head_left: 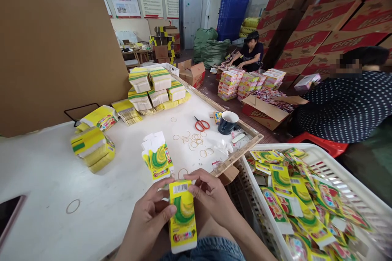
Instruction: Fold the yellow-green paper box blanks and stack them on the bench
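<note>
Between my hands, over my lap at the table's front edge, is a small yellow and green carton with a barcode at its upper end. My left hand grips its left side, thumb on the front face. My right hand pinches the upper right corner by the barcode. The fingers behind the carton are partly hidden. Just beyond my hands, a few flat cartons of the same print lie on the white table.
Bundled carton stacks stand at the back. Rubber bands, red-handled scissors and a dark mug lie toward the right. A white basket of cartons stands right. Two other people sit beyond; a phone lies left.
</note>
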{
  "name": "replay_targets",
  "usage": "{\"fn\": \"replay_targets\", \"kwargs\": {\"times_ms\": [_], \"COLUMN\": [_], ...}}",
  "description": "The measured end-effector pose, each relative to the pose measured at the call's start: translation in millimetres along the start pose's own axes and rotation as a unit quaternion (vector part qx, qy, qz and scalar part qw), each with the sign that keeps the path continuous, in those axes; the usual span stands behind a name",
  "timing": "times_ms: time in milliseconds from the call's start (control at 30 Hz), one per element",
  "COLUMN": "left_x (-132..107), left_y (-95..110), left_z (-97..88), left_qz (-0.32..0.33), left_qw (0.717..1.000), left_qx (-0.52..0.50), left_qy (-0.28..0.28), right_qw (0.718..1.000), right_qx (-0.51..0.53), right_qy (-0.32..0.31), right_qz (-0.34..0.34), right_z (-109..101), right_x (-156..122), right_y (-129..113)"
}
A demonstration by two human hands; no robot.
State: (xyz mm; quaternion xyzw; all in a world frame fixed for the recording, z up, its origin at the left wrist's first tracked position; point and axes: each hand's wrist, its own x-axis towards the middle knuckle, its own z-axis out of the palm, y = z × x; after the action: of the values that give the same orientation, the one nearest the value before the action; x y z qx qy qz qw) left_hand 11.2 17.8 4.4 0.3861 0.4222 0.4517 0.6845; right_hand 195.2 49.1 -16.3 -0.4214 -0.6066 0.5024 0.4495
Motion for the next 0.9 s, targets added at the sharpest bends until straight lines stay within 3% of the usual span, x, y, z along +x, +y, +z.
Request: {"fn": "replay_targets", "kwargs": {"times_ms": [167,267,333,400,467,500,600,667,733,800,900], "left_x": [5,11,15,20,27,30,41,47,50,51,50], "left_y": [-10,-12,-10,-8,-7,-7,-9,-11,-11,-8,3], "left_z": [11.7,22.4,27.4,25.3,11.6,0.3,-41.6,-64.6,-76.4,-78.4,-74.7], "left_qz": [0.04,0.073,0.084,0.094,0.115,0.137,0.162,0.151,0.147,0.149,0.161], "left_qw": [0.999,0.994,0.989,0.976,0.947,0.922,0.817,0.764,0.746,0.74,0.727], "left_qx": [0.019,0.067,0.117,0.193,0.297,0.355,0.537,0.616,0.64,0.648,0.662], "left_qy": [0.028,0.043,0.032,0.024,0.046,0.073,0.133,0.118,0.107,0.102,0.086], "right_qw": [0.994,0.992,0.995,0.998,0.985,0.961,0.845,0.815,0.846,0.896,0.944], "right_qx": [0.102,0.112,0.079,-0.001,-0.137,-0.228,-0.462,-0.507,-0.475,-0.405,-0.313], "right_qy": [0.027,0.053,0.054,0.062,0.109,0.158,0.268,0.278,0.241,0.175,0.079], "right_qz": [0.024,0.023,0.018,0.011,0.007,0.004,0.026,0.028,0.038,0.055,0.065], "right_z": [7,10,1,-24,-65,-89,-152,-167,-156,-125,-72], "right_x": [-2,-5,-9,-16,-27,-33,-54,-60,-56,-43,-19], "right_y": [4,4,1,-6,-14,-18,-23,-21,-15,-9,-6]}}
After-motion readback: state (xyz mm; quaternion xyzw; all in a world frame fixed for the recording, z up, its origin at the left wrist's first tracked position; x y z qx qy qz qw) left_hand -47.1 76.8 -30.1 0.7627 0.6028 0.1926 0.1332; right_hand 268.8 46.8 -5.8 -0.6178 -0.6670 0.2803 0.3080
